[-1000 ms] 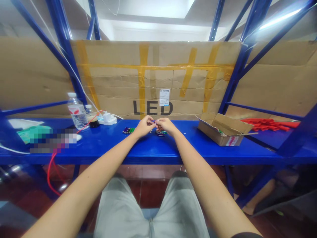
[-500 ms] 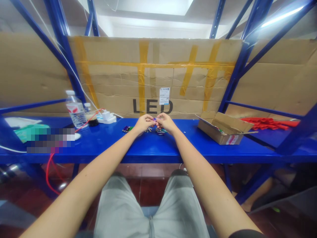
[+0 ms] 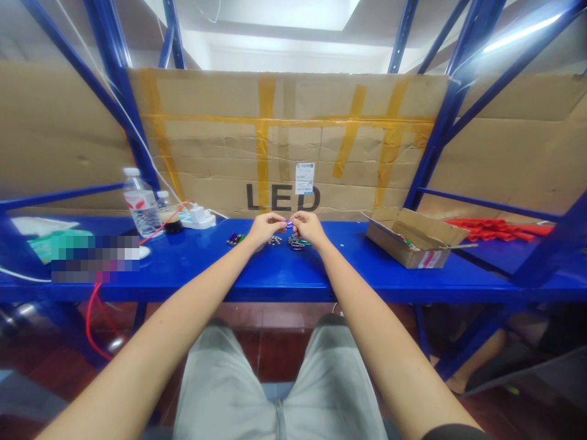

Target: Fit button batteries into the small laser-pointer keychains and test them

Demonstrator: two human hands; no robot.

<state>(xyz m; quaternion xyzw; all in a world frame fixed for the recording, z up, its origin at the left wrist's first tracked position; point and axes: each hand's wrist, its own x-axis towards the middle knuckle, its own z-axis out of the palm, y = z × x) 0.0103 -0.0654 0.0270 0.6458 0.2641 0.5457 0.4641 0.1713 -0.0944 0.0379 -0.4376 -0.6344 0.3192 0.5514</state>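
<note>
Over the blue table, my left hand (image 3: 266, 230) and my right hand (image 3: 310, 228) meet fingertip to fingertip. Between them is a small shiny purple piece (image 3: 289, 224), loop-like, too small to name surely. Both hands pinch it by thumb and finger, one at each side. Below my right hand lies a small pile of shiny loop-shaped metal pieces (image 3: 297, 244), some purple and green. Little metallic bits (image 3: 274, 241) are scattered between the hands. Beside my left hand sits a group of dark purple and green pieces (image 3: 235, 239), partly covered by the hand.
On the blue table (image 3: 284, 275), an open cardboard box (image 3: 403, 244) stands right, with red material (image 3: 495, 230) beyond it. At left are a water bottle (image 3: 140, 205), a smaller bottle with dark liquid (image 3: 169, 214) and a white power strip (image 3: 199, 217). A large cardboard panel (image 3: 220, 153) stands behind.
My fingertips have drawn slightly apart around the purple piece, showing more of it. My right hand has shifted a little to the right.
</note>
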